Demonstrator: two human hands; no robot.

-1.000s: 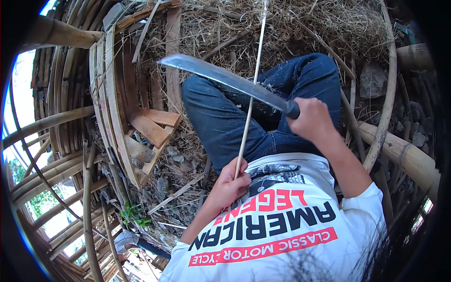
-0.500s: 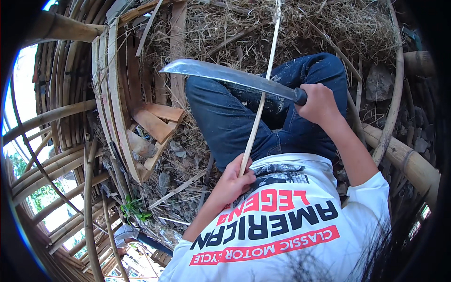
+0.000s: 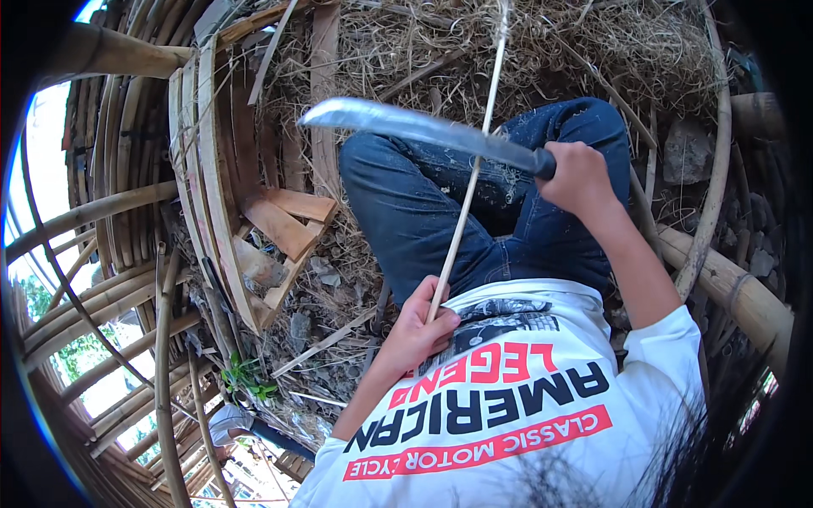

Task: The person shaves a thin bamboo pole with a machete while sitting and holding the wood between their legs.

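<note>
One pale strip [image 3: 462, 213] points forward, leaning right, far end perhaps frayed.

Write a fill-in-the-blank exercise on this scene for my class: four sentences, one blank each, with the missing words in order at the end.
1. The long knife is held in the person's ____ grip.
2. The left grip holds the thin strip close to a mostly ____ shirt.
3. The trousers are dark ____.
4. The leaves of the small plant are ____.

Missing words: right; white; blue; green.
</note>
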